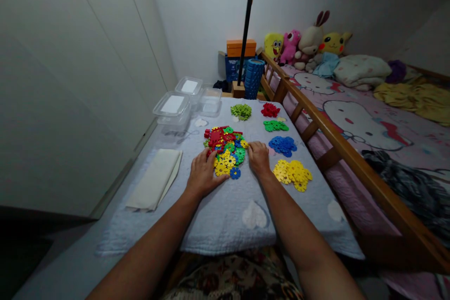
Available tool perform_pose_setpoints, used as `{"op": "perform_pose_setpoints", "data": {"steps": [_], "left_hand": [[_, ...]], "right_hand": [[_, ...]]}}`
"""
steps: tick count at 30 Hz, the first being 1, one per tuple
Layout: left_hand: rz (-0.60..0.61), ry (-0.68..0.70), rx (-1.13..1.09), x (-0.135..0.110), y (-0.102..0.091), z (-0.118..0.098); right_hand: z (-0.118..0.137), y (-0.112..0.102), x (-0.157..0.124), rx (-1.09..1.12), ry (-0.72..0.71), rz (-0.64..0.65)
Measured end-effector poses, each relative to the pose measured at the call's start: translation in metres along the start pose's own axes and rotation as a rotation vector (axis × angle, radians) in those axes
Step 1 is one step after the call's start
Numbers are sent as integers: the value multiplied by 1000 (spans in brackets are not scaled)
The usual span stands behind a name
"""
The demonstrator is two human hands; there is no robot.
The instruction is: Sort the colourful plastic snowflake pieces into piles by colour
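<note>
A mixed heap of plastic snowflake discs in red, yellow, green and blue lies in the middle of a pale blue quilted cloth. My left hand rests flat at the heap's near left edge, fingers spread onto yellow discs. My right hand sits at the heap's right edge, fingers curled down on the discs there; what they pinch is hidden. To the right lie sorted piles: yellow, blue, green, red and lime.
Clear plastic lidded boxes stand at the far left of the cloth. A folded cream cloth lies on the left. A wooden bed rail runs along the right, with plush toys beyond. A black pole rises behind.
</note>
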State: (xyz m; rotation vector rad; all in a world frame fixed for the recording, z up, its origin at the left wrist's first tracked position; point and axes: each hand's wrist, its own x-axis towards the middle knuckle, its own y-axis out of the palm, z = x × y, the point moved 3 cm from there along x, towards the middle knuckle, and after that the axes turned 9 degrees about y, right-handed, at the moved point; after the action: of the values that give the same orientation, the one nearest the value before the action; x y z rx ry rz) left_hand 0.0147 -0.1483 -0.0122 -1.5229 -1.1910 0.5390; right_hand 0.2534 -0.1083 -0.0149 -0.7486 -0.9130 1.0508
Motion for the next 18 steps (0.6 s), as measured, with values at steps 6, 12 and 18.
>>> {"op": "perform_pose_setpoints", "data": {"steps": [6, 12, 18], "left_hand": [[-17, 6, -3, 0, -1, -1], [-43, 26, -22, 1, -2, -1], [-59, 47, -33, 0, -2, 1]], "right_hand": [[5, -6, -3, -11, -9, -80], [1, -26, -4, 205, 20, -158], [-52, -94, -17, 440, 147, -70]]}}
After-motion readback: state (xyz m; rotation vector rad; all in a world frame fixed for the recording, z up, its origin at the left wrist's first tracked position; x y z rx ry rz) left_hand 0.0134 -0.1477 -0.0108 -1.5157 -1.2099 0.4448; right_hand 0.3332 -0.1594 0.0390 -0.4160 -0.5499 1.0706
